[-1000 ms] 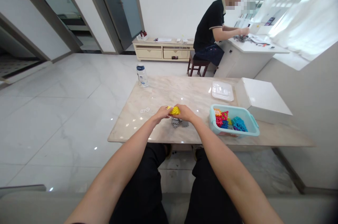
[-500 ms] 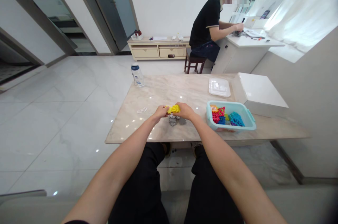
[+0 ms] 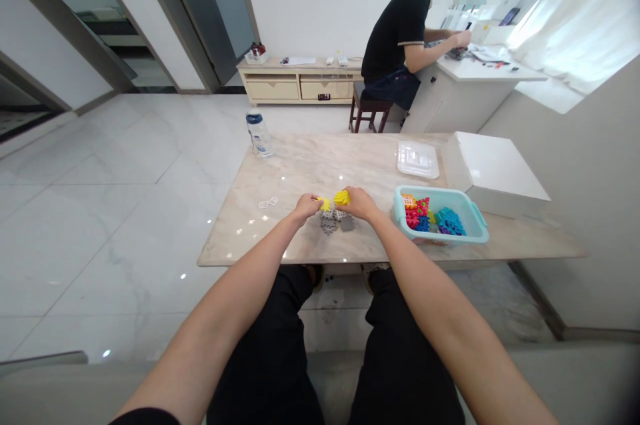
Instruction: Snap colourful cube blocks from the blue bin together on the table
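My left hand (image 3: 307,206) pinches a flat yellow building piece (image 3: 325,204) with a notched edge. A short gap to its right, my right hand (image 3: 360,202) grips a stack of yellow building pieces (image 3: 342,197). Just below both hands, grey notched pieces (image 3: 329,225) lie on the marble-look table (image 3: 300,165), along with small white lattice parts partly among them. Two white square frames (image 3: 269,203) rest on the table left of my left hand.
Right of my hands stands a light blue bin (image 3: 440,191) holding red, blue, orange and teal pieces. Behind it are a clear plastic lid (image 3: 419,159) and a white box (image 3: 500,165). A water bottle (image 3: 259,136) stands at the far left corner. Another person (image 3: 395,31) sits at a white desk.
My hands have moved apart. One yellow piece is now separate in my left hand, while the rest of the yellow stack is in my right. The camera view has shifted slightly.
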Available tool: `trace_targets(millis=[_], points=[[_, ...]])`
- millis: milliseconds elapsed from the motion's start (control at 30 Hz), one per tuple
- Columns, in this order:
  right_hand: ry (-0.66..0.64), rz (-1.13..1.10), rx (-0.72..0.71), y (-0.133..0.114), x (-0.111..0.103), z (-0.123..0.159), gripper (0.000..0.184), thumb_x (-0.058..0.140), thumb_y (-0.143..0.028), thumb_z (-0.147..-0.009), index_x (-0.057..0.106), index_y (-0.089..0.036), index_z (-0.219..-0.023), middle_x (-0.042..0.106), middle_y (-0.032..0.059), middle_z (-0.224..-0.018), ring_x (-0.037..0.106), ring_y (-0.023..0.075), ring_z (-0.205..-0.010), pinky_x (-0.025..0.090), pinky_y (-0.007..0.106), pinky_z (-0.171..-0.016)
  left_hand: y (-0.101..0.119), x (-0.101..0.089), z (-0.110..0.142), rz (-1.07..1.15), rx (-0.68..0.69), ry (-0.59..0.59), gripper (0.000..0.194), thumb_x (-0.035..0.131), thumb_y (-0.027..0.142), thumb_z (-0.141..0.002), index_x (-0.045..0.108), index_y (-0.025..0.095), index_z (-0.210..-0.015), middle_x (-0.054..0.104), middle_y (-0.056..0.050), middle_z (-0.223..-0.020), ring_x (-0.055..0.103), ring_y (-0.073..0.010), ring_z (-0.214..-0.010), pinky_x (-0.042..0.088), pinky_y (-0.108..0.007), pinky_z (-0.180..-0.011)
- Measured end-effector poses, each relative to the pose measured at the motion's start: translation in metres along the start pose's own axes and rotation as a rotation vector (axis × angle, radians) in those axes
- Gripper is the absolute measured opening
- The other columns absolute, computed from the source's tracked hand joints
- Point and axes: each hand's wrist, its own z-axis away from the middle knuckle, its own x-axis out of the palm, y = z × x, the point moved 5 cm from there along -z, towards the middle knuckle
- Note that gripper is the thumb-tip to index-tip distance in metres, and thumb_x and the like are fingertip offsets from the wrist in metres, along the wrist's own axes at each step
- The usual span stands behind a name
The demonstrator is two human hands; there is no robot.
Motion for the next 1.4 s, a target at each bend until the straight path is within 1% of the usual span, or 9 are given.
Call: trace_targets(millis=[233,400,600,733,833,1000,1133,1233,1400], points=[[-0.056,0.028,-0.003,-0.004,0.007,-0.004,0.053,0.088,-0.058,-0.089,0.072,-0.018,-0.120,0.082,0.0153,-0.116,0.077,0.0294,-0.105,0.053,0.030,-0.082,-0.006,0.003,0.002,0.006,-0.038,-0.051,0.019,0.081,0.018,-0.085,0.076,0.015,-0.103,0.076,-0.005,-0.085,0.071,-0.0197,-0.082,0.053,-0.028,-0.071],[-0.079,0.023,-0.029,-0.014,0.010,-0.001,0.051,0.091,-0.052,-0.088,0.072,-0.018,-0.122,0.082,0.0150,-0.117,0.077,0.0287,-0.104,0.052,0.029,-0.080,-0.009,0.006,0.008,-0.035,-0.111,-0.127,0.032,0.074,0.038,-0.105,0.071,0.015,-0.126,0.074,-0.009,-0.121,0.074,-0.0215,-0.101,0.065,-0.041,-0.088],[-0.081,0.001,-0.029,-0.015,0.010,0.005,0.056,0.093,-0.049,-0.086,0.072,-0.017,-0.127,0.082,0.0163,-0.120,0.078,0.0303,-0.107,0.053,0.030,-0.082,-0.006,-0.002,0.008,-0.017,-0.112,-0.079,0.040,0.073,0.041,-0.105,0.068,0.018,-0.138,0.070,-0.012,-0.137,0.072,-0.0262,-0.116,0.064,-0.048,-0.098],[-0.072,0.000,-0.032,-0.012,0.008,0.006,0.056,0.091,-0.052,-0.088,0.072,-0.017,-0.127,0.082,0.0162,-0.120,0.078,0.0303,-0.108,0.054,0.031,-0.084,0.002,-0.005,0.007,0.056,-0.072,-0.045,0.029,0.071,0.040,-0.105,0.074,0.016,-0.121,0.075,-0.013,-0.130,0.075,-0.0256,-0.115,0.063,-0.039,-0.095],[-0.059,-0.028,-0.080,-0.017,0.006,0.006,0.055,0.089,-0.052,-0.090,0.071,-0.020,-0.130,0.082,0.0134,-0.121,0.078,0.0279,-0.107,0.054,0.030,-0.085,0.007,0.001,0.011,0.159,-0.061,-0.125,0.029,0.067,0.042,-0.106,0.074,0.014,-0.108,0.080,-0.017,-0.120,0.079,-0.0244,-0.105,0.061,-0.030,-0.087],[-0.023,-0.133,-0.167,-0.033,0.003,0.005,0.053,0.085,-0.058,-0.092,0.070,-0.022,-0.129,0.082,0.0107,-0.119,0.078,0.0277,-0.107,0.053,0.031,-0.087,0.016,0.011,0.023,0.279,-0.059,-0.297,0.042,0.064,0.053,-0.107,0.078,0.014,-0.112,0.083,-0.015,-0.112,0.079,-0.0222,-0.090,0.062,-0.030,-0.082],[-0.017,-0.153,-0.187,-0.041,0.002,0.003,0.048,0.088,-0.047,-0.091,0.071,-0.021,-0.128,0.082,0.0111,-0.122,0.076,0.0278,-0.111,0.052,0.030,-0.089,0.021,0.015,0.026,0.319,-0.063,-0.359,0.048,0.067,0.060,-0.103,0.079,0.016,-0.116,0.083,-0.013,-0.110,0.077,-0.0217,-0.087,0.062,-0.031,-0.081],[-0.019,-0.159,-0.184,-0.038,0.003,0.002,0.047,0.091,-0.043,-0.089,0.072,-0.020,-0.125,0.082,0.0104,-0.120,0.076,0.0273,-0.110,0.052,0.029,-0.088,0.022,0.017,0.023,0.326,-0.059,-0.359,0.041,0.071,0.053,-0.102,0.080,0.014,-0.112,0.083,-0.013,-0.107,0.077,-0.0201,-0.087,0.062,-0.030,-0.081],[-0.042,-0.127,-0.180,-0.030,0.006,0.002,0.046,0.089,-0.050,-0.091,0.072,-0.020,-0.122,0.083,0.0096,-0.116,0.078,0.0255,-0.104,0.052,0.029,-0.084,0.017,0.014,0.017,0.296,-0.067,-0.282,0.023,0.075,0.035,-0.099,0.078,0.013,-0.105,0.082,-0.012,-0.102,0.077,-0.0191,-0.086,0.062,-0.027,-0.080]])
